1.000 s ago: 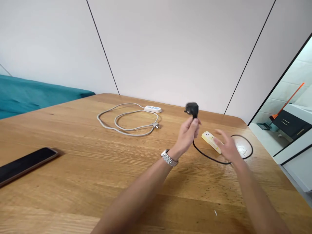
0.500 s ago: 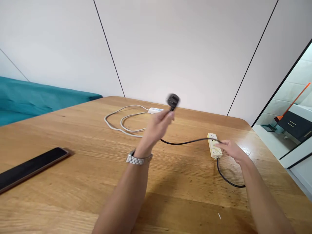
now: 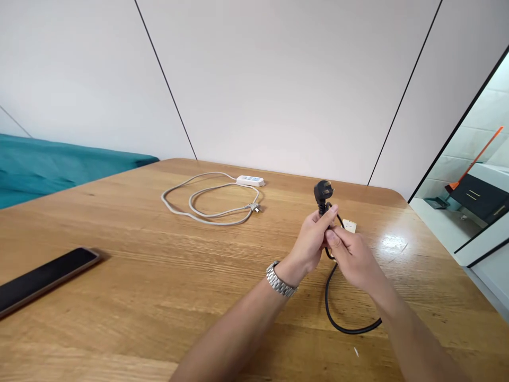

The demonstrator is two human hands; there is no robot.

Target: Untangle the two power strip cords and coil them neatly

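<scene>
A black power plug [image 3: 323, 192] points upward out of my left hand [image 3: 312, 241], which is closed around the base of the plug and its cord. My right hand [image 3: 353, 260] is pressed against the left one, its thumb and fingers pinching the black cable [image 3: 328, 302]. That cable hangs in a loop below both hands and passes behind my right wrist. Behind my right hand lies a cream power strip [image 3: 349, 226], mostly hidden, with only its far end showing.
Farther back on the wooden table [image 3: 178, 276] lies a white power strip [image 3: 250, 181], its pale cord [image 3: 191, 214] looped and ending in a plug [image 3: 254, 207]. A dark phone-like slab [image 3: 47, 278] rests at the left. A teal seat [image 3: 71, 164] stands beyond the table's left edge.
My left hand has carried the plug to the right and slightly down, meeting my right hand. My right hand has shifted left. The white strip's plug, hidden before, now shows.
</scene>
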